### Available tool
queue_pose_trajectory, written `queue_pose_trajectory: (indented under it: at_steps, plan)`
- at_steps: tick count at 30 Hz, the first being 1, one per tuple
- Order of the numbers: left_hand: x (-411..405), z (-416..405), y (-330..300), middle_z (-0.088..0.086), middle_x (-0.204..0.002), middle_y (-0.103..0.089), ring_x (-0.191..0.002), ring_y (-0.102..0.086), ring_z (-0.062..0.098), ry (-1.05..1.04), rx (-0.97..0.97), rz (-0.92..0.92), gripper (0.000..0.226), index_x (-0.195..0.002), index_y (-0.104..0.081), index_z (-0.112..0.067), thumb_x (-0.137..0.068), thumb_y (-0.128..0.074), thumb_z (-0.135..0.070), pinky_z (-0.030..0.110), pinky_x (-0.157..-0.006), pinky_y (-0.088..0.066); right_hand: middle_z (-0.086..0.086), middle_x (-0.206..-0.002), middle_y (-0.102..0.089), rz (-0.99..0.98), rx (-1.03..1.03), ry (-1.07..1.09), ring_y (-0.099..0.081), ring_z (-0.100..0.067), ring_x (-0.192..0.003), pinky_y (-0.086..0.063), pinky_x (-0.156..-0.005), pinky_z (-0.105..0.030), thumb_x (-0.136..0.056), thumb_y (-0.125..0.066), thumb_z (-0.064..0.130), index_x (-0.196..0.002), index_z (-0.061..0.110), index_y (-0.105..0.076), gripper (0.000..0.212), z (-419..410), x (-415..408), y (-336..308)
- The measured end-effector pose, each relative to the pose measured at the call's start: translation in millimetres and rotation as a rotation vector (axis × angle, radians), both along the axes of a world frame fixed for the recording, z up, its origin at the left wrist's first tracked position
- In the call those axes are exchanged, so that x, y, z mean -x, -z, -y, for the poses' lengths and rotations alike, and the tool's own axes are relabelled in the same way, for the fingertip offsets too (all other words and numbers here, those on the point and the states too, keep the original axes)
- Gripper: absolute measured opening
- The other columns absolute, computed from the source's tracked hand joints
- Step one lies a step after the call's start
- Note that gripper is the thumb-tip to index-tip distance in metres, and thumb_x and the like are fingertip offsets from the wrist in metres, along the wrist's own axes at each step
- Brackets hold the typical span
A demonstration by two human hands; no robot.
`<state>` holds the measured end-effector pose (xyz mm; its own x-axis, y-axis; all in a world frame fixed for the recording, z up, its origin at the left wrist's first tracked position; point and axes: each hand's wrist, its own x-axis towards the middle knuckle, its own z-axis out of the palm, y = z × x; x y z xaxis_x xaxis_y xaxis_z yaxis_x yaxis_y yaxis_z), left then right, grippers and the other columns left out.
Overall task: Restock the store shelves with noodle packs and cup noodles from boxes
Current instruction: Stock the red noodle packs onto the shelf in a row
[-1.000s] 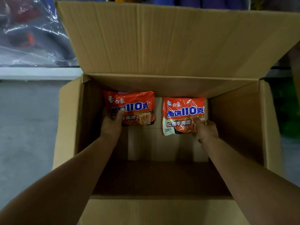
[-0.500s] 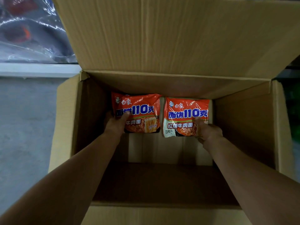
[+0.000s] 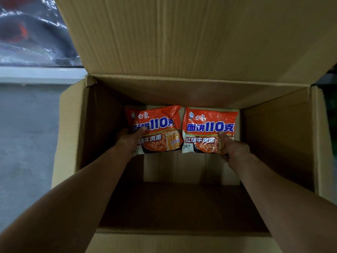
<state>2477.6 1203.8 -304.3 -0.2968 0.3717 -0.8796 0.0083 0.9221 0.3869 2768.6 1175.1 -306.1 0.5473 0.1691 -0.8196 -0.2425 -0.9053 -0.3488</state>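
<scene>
Grey concrete floor (image 3: 27,134), big open cardboard box (image 3: 73,125) on it, tall far flap (image 3: 182,33) standing up. Box nearly emptied; only two orange noodle packs show, side by side near the far wall. Left hand (image 3: 127,137) grips the left noodle pack (image 3: 156,125), thumb on its front; right hand (image 3: 233,148) pinches the right noodle pack (image 3: 209,128) the same way. Both look lifted off the bottom, hard to confirm in the shadow. Shelving not yet done; no shelf in view. Flap and deep walls crowd the lift-out. Plastic-wrapped goods (image 3: 32,33) behind, left.
</scene>
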Motion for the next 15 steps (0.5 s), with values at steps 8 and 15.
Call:
queue_pose_trajectory:
  at_steps: [8,15]
  plan:
    - [1.9,6.5,3.4,0.016,-0.122,-0.067,-0.097,-0.066,0.03,-0.03,0.033,0.066,0.059,-0.135,-0.055,-0.009,-0.085,-0.078,-0.028,0.047,-0.084,-0.052,-0.005,-0.102,-0.069,-0.148,-0.058,-0.019,-0.065,-0.017,-0.083,-0.054,-0.071,-0.034,-0.079,-0.084,0.037,-0.123,0.015,-0.059,0.055,8.6,-3.9,-9.8]
    - [-3.1,14.2,-15.1,0.016,-0.116,-0.069,-0.103,-0.068,0.034,-0.083,-0.002,0.085,0.057,-0.127,-0.06,-0.009,-0.078,-0.083,-0.026,0.055,-0.094,-0.053,-0.005,-0.109,-0.07,-0.147,-0.079,-0.071,-0.067,-0.019,-0.091,-0.057,-0.078,-0.036,-0.072,-0.088,0.038,-0.125,0.017,-0.058,0.064,9.9,-2.5,-33.7]
